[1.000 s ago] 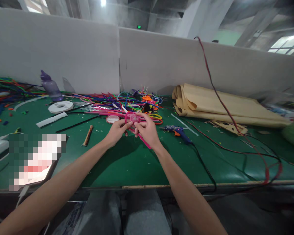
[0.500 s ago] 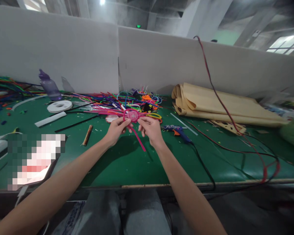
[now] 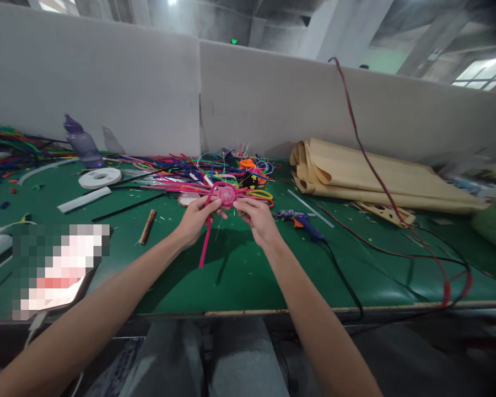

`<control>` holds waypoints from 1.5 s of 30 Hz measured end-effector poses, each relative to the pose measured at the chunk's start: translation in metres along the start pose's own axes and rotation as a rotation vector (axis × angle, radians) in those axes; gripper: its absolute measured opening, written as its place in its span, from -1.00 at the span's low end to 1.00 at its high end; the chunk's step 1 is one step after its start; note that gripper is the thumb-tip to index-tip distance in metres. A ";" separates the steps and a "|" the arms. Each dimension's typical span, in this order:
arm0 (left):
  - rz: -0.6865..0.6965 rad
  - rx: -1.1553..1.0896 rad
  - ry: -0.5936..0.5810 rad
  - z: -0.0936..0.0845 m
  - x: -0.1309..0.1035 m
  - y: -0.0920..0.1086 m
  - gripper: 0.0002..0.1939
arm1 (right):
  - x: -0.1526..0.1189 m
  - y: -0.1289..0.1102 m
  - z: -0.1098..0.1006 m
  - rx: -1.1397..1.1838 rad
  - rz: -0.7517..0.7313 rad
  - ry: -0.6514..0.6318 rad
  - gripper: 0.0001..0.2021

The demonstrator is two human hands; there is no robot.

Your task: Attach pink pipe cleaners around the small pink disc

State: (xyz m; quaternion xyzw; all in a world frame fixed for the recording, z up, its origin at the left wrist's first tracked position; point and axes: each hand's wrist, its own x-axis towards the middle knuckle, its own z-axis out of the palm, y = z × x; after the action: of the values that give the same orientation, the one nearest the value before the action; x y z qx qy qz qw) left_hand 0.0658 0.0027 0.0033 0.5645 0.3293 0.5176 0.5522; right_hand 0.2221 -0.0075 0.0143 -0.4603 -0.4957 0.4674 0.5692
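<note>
Left hand (image 3: 195, 219) closed on a pink pipe cleaner (image 3: 204, 242), fingertips pinching it just under a pink round disc (image 3: 226, 194). Pipe cleaner loops up over the fingers around the disc edge, loose tail hanging down past the left palm toward the green table (image 3: 240, 275). Right hand (image 3: 257, 218) closed too, thumb and forefinger gripping the disc's right edge, just beside the left fingertips. Disc held up off the table between both sets of fingertips, face toward the camera.

Directly beyond the fingertips: heap of colored pipe cleaners (image 3: 177, 168), near but not touching. Small round clear lid (image 3: 189, 198) lying flat just left of the left thumb. Brown stick (image 3: 147, 226) further left of the left hand. White tape roll (image 3: 100, 178) and purple bottle (image 3: 82, 144) well off to the left, bottle against the white partition (image 3: 107, 94). Blue glue gun (image 3: 301, 221) just right of the right hand, black cord running off to the table's near edge. Rolled tan paper (image 3: 376, 179) further right, beyond the glue gun. Red cable (image 3: 367, 160) draped over the partition and across the paper. Blurred-out patch at the near left, well apart from both hands.
</note>
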 end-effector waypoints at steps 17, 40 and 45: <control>-0.018 0.031 -0.052 -0.002 -0.001 0.000 -0.69 | 0.000 -0.002 -0.004 0.222 0.225 -0.203 -0.76; 0.157 0.259 -0.076 0.000 -0.003 0.006 -0.70 | -0.004 -0.005 -0.006 -0.196 -0.226 0.085 -0.80; 0.143 0.301 -0.168 -0.003 -0.003 0.010 -0.69 | -0.004 -0.010 -0.006 -0.128 -0.148 0.049 -0.82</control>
State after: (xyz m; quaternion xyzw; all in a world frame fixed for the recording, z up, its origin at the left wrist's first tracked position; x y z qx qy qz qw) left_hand 0.0607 -0.0009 0.0118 0.7039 0.3148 0.4516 0.4490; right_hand 0.2287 -0.0134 0.0230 -0.4691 -0.5432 0.3799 0.5835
